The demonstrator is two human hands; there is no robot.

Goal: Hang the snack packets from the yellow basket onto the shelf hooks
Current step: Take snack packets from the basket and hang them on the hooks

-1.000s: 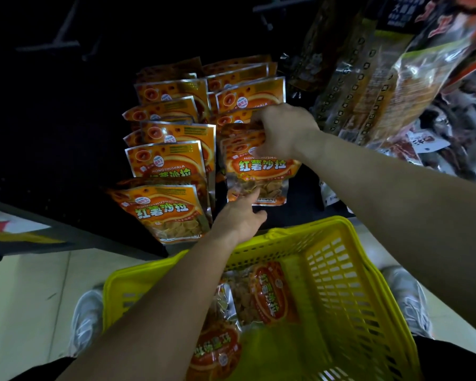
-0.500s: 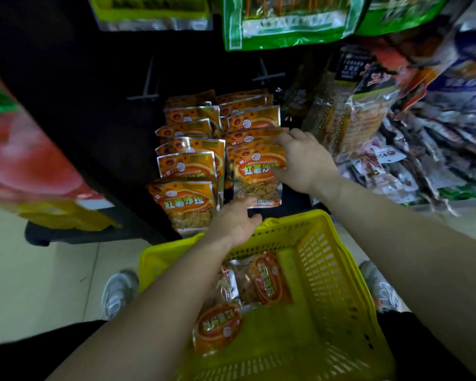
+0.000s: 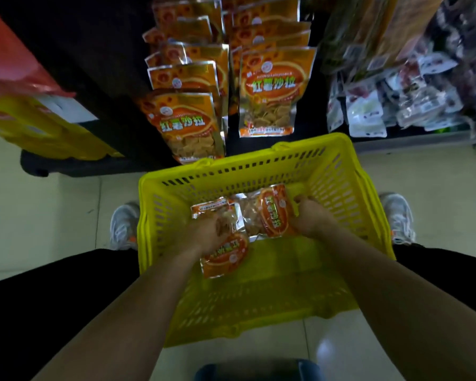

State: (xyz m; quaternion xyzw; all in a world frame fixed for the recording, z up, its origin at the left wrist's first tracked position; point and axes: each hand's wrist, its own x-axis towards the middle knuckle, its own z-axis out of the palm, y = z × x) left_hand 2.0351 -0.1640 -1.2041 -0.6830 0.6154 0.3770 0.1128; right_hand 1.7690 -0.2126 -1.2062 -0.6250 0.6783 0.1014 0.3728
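The yellow basket (image 3: 349, 188) stands on the floor between my feet. Inside it lie two orange snack packets. My left hand (image 3: 208, 233) lies over the nearer packet (image 3: 227, 255), fingers curled on it. My right hand (image 3: 309, 215) grips the right edge of the farther packet (image 3: 272, 213). Above the basket, two rows of the same orange packets hang on the shelf hooks, the front ones being the left row's front packet (image 3: 186, 125) and the right row's front packet (image 3: 271, 89).
Other hanging snacks fill the shelf at right (image 3: 396, 86). A red and yellow pack (image 3: 25, 105) juts out at left. My white shoes (image 3: 123, 226) flank the basket on the pale tiled floor. A dark blue object (image 3: 256, 369) sits at the bottom edge.
Both hands have dropped from the hanging packets down into the basket and taken hold of the two packets there. The view has tilted downward.
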